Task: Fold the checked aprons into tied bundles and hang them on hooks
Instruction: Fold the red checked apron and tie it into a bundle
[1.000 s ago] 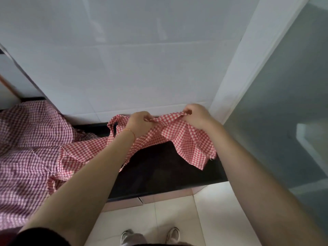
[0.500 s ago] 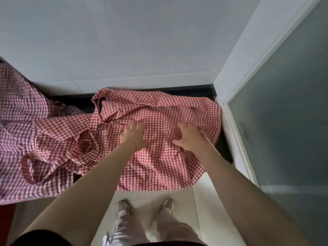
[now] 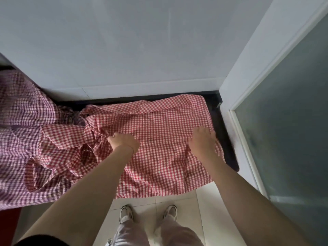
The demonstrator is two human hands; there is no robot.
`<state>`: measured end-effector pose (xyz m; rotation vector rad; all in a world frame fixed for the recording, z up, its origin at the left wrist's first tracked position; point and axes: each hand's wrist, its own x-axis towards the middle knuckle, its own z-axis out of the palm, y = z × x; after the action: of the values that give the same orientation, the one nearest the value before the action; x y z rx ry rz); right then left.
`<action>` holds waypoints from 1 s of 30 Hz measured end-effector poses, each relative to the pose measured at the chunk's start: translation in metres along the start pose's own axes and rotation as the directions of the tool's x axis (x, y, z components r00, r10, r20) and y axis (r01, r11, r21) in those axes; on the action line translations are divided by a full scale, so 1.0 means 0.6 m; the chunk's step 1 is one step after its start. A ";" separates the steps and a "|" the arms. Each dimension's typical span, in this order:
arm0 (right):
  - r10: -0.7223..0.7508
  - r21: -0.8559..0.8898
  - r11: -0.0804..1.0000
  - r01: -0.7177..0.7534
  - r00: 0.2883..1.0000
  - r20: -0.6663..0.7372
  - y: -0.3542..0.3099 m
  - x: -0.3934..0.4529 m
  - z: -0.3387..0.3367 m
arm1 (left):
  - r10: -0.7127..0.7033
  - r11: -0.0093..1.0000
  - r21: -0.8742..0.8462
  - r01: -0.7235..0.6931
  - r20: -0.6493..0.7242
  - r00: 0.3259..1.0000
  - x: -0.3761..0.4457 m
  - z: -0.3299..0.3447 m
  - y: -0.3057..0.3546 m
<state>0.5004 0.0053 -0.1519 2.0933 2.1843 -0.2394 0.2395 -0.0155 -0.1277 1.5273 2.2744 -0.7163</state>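
Here a red checked apron [image 3: 159,139] lies spread over a dark counter [image 3: 225,139], and its front edge hangs down past the counter edge toward the floor. The cloth is quite flat in the middle and on the right, but on the left it is bunched into many folds and loops.

The left hand [image 3: 124,142] rests on the apron at the place where the flat part meets the bunched part. Its fingers are curled down into the cloth; it seems to pinch a fold there, but the fingertips are hidden by the hand, so I cannot tell this for sure. The right hand [image 3: 203,139] lies on the right side of the apron, near the cloth's right edge, with the fingers stretched forward and flat on the fabric, holding nothing.

To the left, a purple checked cloth [image 3: 21,132] is heaped on the same counter, touching the red one. Behind the counter stands a white wall [image 3: 142,41], and on the right a frosted glass door [image 3: 292,121]. Below, two white shoes [image 3: 126,213] stand on pale floor tiles [image 3: 209,210].
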 end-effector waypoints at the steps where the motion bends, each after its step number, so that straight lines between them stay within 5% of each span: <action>1: -0.085 0.095 0.992 0.080 0.995 0.047 -0.013 -0.005 0.005 | 0.023 1.000 0.005 -0.023 -0.057 0.998 -0.001 0.000 -0.001; 4: -0.218 0.170 0.970 0.174 0.934 0.284 -0.032 -0.022 0.031 | 0.082 0.988 -0.135 -0.081 0.002 0.997 -0.004 0.022 -0.003; 7: -0.170 0.066 0.985 0.157 0.929 0.329 -0.008 -0.024 0.048 | 0.194 0.972 -0.157 -0.175 0.115 0.974 -0.006 0.053 -0.006; 12: 0.136 0.000 0.989 -0.145 0.927 0.350 0.012 0.000 0.015 | 0.282 0.896 -0.280 -0.346 -0.243 0.928 -0.026 0.040 -0.009; 15: 0.106 0.002 0.994 -0.110 0.961 0.253 -0.020 0.002 0.003 | 0.119 0.887 -0.367 -0.279 -0.404 0.907 -0.027 0.035 -0.038; 19: -0.193 0.213 0.962 0.170 0.977 0.088 -0.121 -0.015 -0.002 | -0.059 0.903 -0.415 -0.111 -0.376 0.925 -0.003 0.047 -0.101; 23: -0.411 0.248 0.900 0.357 0.885 0.217 -0.216 -0.029 0.008 | -0.082 0.930 -0.364 -0.043 -0.322 0.943 0.038 0.058 -0.180; 26: -0.340 0.126 0.940 0.316 0.874 0.347 -0.249 -0.028 0.035 | -0.058 0.951 -0.306 -0.031 -0.276 0.960 0.070 0.068 -0.257; 30: -0.137 0.063 0.990 0.123 0.940 0.313 -0.297 -0.016 0.030 | -0.021 0.925 -0.367 -0.098 -0.308 0.951 0.089 0.067 -0.329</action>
<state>0.3221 -0.0144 -0.1609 1.7818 2.1366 -0.5953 0.0360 -0.0575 -0.1425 1.5683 2.4068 -0.0104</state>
